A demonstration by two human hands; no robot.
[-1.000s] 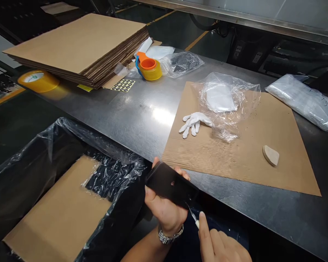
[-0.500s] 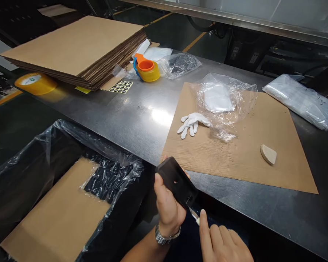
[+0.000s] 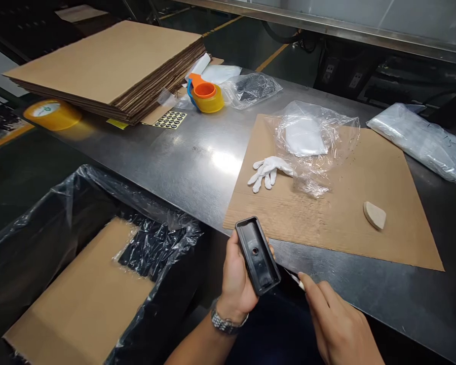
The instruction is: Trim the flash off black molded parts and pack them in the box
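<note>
My left hand (image 3: 238, 281) grips a black rectangular plastic housing (image 3: 265, 271) by its sides, just off the table's front edge. The housing's hollow side faces me, with a small round hole near its middle. To its right, my right hand (image 3: 336, 317) is closed around a small knife (image 3: 301, 285) with a pale handle. The knife's thin blade points toward the housing's lower right corner; a small gap seems to lie between them. Beyond the housing, a cardboard sheet (image 3: 349, 238) carries a white glove (image 3: 270, 171) and a beige wedge-shaped block (image 3: 375, 215).
A clear plastic bag (image 3: 338, 124) lies on the cardboard, a wrapped packet (image 3: 421, 142) at right. Stacked cardboard (image 3: 110, 66), a tape dispenser (image 3: 207, 96), a yellow tape roll (image 3: 53, 115) and a sticker sheet (image 3: 171, 119) are at the back left. A black-lined bin (image 3: 66, 197) stands below left.
My left hand has turned the housing over, so its hollow side now shows instead of its outer face. My right hand has drawn the knife away to the right.
</note>
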